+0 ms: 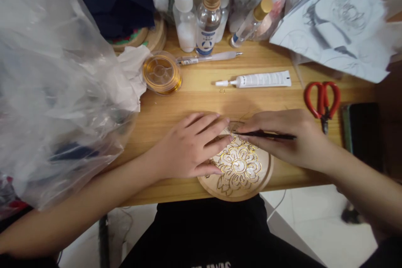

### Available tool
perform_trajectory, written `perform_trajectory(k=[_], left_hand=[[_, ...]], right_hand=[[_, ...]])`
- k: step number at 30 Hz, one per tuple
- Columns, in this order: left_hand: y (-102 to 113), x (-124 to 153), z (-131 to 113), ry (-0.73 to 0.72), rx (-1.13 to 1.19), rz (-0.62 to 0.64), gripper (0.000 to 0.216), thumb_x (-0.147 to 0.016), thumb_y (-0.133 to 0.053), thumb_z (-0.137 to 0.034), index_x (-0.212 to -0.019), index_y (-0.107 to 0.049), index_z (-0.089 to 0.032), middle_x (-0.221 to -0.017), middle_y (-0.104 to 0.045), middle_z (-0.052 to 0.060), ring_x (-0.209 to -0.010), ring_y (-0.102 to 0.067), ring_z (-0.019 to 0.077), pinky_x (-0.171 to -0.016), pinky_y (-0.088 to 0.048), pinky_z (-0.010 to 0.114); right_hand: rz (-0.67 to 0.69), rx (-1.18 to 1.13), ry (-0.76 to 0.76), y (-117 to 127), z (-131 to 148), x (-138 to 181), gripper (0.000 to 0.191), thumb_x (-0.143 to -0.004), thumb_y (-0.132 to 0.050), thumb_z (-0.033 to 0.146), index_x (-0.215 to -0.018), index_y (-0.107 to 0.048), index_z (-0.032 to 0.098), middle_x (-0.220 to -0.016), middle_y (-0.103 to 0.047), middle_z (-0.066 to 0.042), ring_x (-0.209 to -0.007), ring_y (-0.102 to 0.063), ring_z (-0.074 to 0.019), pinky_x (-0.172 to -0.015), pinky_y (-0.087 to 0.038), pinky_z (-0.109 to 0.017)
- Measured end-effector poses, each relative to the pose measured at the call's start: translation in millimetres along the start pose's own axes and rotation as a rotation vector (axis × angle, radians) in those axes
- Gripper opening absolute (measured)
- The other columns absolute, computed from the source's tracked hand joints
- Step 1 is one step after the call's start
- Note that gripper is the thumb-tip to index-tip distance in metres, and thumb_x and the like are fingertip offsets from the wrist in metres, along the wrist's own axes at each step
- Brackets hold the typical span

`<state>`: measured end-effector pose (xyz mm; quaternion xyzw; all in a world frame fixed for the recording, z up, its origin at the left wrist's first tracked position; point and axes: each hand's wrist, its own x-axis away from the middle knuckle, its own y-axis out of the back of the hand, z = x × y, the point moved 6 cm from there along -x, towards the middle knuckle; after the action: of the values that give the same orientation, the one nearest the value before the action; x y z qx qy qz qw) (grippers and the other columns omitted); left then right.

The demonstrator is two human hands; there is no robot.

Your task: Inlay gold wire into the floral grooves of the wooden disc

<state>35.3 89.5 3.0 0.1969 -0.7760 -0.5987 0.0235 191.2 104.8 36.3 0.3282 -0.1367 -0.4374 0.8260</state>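
Note:
A round wooden disc with a gold-outlined flower pattern lies at the table's near edge. My left hand rests flat on its left part, fingers stretched out and pressing it down. My right hand is closed on thin black tweezers, whose tip meets the pattern's upper edge near my left fingertips. A fine gold wire curves up from that spot.
A spool of gold wire, a pen, a white glue tube and several bottles stand behind. Red scissors and a dark phone lie right. A big plastic bag fills the left; sketch paper lies far right.

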Motion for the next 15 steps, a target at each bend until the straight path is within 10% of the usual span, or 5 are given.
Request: perform_trajectory(k=[9, 15], left_hand=[[-0.4, -0.4, -0.2, 0.003, 0.015, 0.004, 0.057, -0.093, -0.043, -0.057, -0.128, -0.057, -0.013, -0.14, -0.05, 0.018, -0.127, -0.045, 0.0363, -0.102, -0.037, 0.049], [-0.7, -0.8, 0.5, 0.01, 0.02, 0.026, 0.056, -0.093, -0.046, -0.055, -0.128, -0.056, -0.014, -0.141, -0.048, 0.018, -0.129, -0.044, 0.0363, -0.103, -0.037, 0.051]], right_hand=[[-0.225, 0.021, -0.158, -8.5, -0.2, 18.6, 0.011, -0.083, -0.069, 0.016, -0.093, -0.068, 0.018, -0.085, -0.074, -0.002, -0.072, -0.07, -0.0108, -0.062, -0.054, -0.02], [-0.096, 0.017, -0.002, -2.0, -1.6, 14.2, 0.015, -0.086, -0.065, 0.017, -0.1, -0.067, 0.021, -0.093, -0.074, -0.003, -0.086, -0.071, -0.0147, -0.075, -0.057, -0.024]])
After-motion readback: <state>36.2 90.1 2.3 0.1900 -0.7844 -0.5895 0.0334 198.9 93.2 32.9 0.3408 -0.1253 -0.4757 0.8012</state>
